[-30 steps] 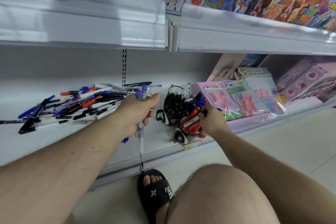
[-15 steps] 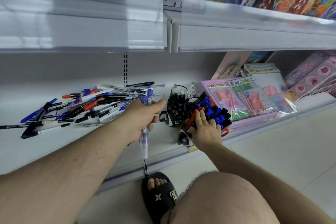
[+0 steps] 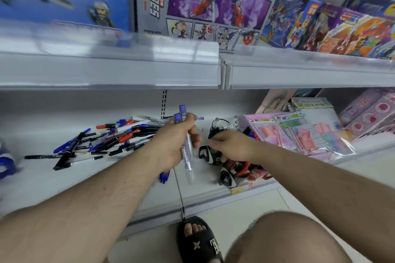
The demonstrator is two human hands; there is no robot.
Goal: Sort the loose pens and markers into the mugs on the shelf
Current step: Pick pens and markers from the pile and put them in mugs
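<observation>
While the loose pens and markers (image 3: 102, 141) lie heaped on the white lower shelf (image 3: 53, 179) toward 9 o'clock, the left hand (image 3: 174, 145) sits just beside the heap's 3 o'clock edge, clenched around a small bundle of clear-barrelled, blue-capped pens (image 3: 186, 147). That bundle stands nearly upright: the caps rise above the fist toward 12 o'clock and the tips hang below it toward 6 o'clock. One blue-capped pen (image 3: 164, 176) lies on the shelf just under the left wrist.

At 3 o'clock from the left hand, close by but apart, the right hand (image 3: 233, 145) reaches over a black mug (image 3: 206, 153) filled with dark-capped pens, its fingers curled down at the mug's mouth; whether they pinch a pen cannot be told. A second mug (image 3: 227, 175), lying tilted with red and blue markers in it, rests at 5 o'clock from the first, near the shelf's front lip (image 3: 192, 205).

Bare shelf surface shows between the heap and the mugs and along the front edge. Pink stationery packets (image 3: 299, 134) crowd the shelf at 3 o'clock of the mugs. An upper shelf (image 3: 106, 70) with toy boxes (image 3: 213, 0) overhangs at 12 o'clock. A black sandal (image 3: 199, 241) and a bare knee (image 3: 288, 239) sit on the floor side at 6 o'clock.
</observation>
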